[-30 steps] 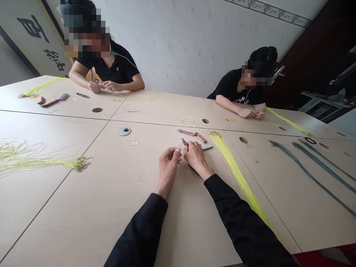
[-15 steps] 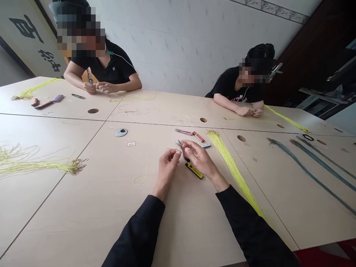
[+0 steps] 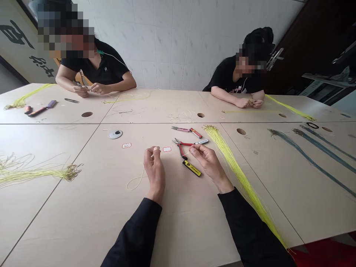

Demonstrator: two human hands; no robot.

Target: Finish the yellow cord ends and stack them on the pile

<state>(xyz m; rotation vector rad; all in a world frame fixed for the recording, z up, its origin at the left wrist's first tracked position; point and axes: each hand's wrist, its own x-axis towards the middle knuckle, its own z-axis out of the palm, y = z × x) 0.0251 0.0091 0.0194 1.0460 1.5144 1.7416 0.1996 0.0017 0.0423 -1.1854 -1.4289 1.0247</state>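
Note:
My left hand [image 3: 154,167] is pinched shut at the fingertips. A thin pale cord [image 3: 136,180] runs down from it and loops on the table to its left. My right hand [image 3: 208,160] is also pinched, on something small and yellowish that I cannot make out. Red-handled pliers [image 3: 181,145] lie on the table between the two hands, touching neither. A yellow-and-black lighter [image 3: 192,168] lies just left of my right wrist, and a small white label [image 3: 167,149] sits beside my left fingertips.
A long yellow cord bundle [image 3: 235,167] lies right of my right arm, with blue cords [image 3: 308,159] further right. Another yellow bundle [image 3: 39,172] lies at the left. Pink scissors [image 3: 180,129] and a round disc [image 3: 115,134] lie beyond the pliers. Two people work at the table's far side.
My hands have drawn apart. The pliers that were at my right hand now lie free on the table. The lighter has come out from under that hand.

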